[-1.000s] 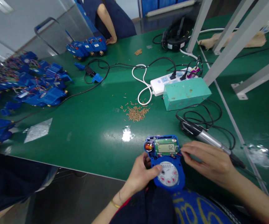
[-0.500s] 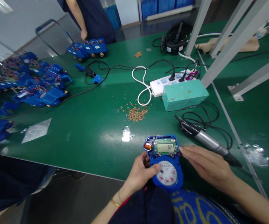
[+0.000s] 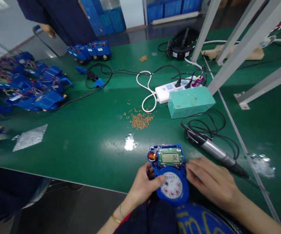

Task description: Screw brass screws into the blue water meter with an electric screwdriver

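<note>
A blue water meter [image 3: 186, 191] is tilted up at the table's near edge, its housing uncovered. In it show a green circuit board with a lit display [image 3: 170, 158] reading 0.2, a round battery-like part [image 3: 152, 156] and a white dial [image 3: 177, 188] with red pointers. My left hand [image 3: 144, 182] grips the meter's left side, thumb over the dial and fingers partly hidden behind. At the right edge of the housing, my right hand [image 3: 211, 180] has its fingertips pinched together on a thin red wire [image 3: 183, 165]; the fingertips partly hide it.
Beyond the meter lies a pile of small brass-coloured screws [image 3: 141, 121]. An electric screwdriver [image 3: 216, 152] with a coiled cord rests to the right, near a green box [image 3: 191, 101] and a white power strip [image 3: 163, 94]. Several blue meters [image 3: 45, 99] crowd the left. A person [image 3: 62, 19] stands behind.
My right hand's fingers have gone from nearly straight beside the meter to bent and pinched at the red wire. The person behind has moved left, hand off the blue meters.
</note>
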Tool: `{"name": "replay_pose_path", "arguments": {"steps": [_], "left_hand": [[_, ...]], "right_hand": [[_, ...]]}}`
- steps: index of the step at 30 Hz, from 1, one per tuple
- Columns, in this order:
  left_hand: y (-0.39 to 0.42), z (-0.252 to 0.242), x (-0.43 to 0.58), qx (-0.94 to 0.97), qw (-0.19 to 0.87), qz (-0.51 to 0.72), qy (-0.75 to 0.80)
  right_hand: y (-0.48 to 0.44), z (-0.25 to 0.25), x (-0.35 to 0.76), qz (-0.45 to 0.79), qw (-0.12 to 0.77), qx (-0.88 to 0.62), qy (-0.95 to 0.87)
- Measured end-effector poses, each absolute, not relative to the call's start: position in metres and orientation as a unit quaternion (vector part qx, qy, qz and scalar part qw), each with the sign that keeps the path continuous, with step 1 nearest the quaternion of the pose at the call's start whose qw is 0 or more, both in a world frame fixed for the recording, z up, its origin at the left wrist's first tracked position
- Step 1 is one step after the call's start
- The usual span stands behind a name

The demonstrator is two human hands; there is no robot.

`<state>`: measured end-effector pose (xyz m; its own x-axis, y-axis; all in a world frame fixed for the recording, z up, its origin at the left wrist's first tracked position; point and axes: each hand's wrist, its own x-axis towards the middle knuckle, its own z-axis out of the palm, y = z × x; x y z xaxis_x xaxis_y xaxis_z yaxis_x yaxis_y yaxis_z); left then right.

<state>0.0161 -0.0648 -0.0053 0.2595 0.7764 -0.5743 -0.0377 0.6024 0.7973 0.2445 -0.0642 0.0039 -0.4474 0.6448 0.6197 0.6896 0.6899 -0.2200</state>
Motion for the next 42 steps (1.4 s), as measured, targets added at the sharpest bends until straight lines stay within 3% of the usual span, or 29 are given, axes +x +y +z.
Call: {"name": "replay_pose_path", "arguments": {"steps": [6,14,18,22,28,42], "left_hand": [[-0.067,-0.008,0.015,0.335,0.731,0.295,0.516],[-0.069,-0.013,0.015,0.327,0.731,0.304,0.515],[-0.068,-0.013,0.015,0.331,0.732,0.305,0.512],[-0.067,-0.011,0.015,0.335,0.729,0.305,0.513],[-0.068,-0.011,0.016,0.324,0.736,0.311,0.507],[-0.079,-0.020,0.027,0.274,0.736,0.395,0.477]], "right_hand": [[-0.056,0.014,0.238,0.105,0.395,-0.433,-0.803],[-0.070,-0.007,0.259,0.006,0.278,-0.388,-0.879],[-0.070,-0.017,0.259,0.132,0.348,-0.429,-0.823],[-0.070,-0.015,0.246,0.324,0.441,-0.546,-0.634],[-0.070,-0.030,0.218,0.539,0.483,-0.505,-0.472],[-0.069,-0.057,0.209,0.634,0.535,-0.425,-0.361]]}}
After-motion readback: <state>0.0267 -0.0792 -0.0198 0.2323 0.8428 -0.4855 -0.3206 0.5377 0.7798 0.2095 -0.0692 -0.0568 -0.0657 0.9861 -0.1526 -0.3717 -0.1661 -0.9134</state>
